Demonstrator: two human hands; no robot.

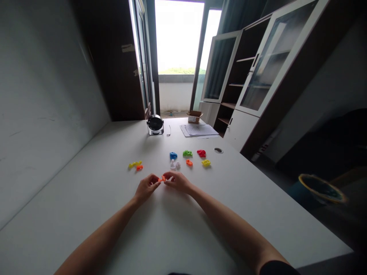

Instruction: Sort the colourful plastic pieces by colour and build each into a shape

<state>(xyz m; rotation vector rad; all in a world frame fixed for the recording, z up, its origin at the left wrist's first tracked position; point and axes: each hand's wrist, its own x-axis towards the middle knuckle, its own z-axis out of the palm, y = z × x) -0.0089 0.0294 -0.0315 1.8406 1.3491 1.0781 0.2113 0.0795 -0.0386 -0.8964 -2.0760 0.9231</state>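
My left hand (146, 188) and my right hand (178, 181) meet above the white table (86, 198), pinching a small orange plastic piece (162, 178) between their fingers. Just beyond my hands lie small bright plastic pieces: a blue one (173, 155), a green one (187, 153), a red one (201, 153), a yellow one (205, 163), an orange one (189, 162) and a translucent white one (173, 164). Further left, a yellow piece (135, 164) lies close to another orange piece (139, 167).
A round desk fan (155, 125) and a thin black cable (169, 130) stand at the table's far end. Nearby are papers (198, 130), an open cardboard box (194, 117) and a cable grommet (218, 150). A glass-door cabinet (220, 65) stands beyond the right edge.
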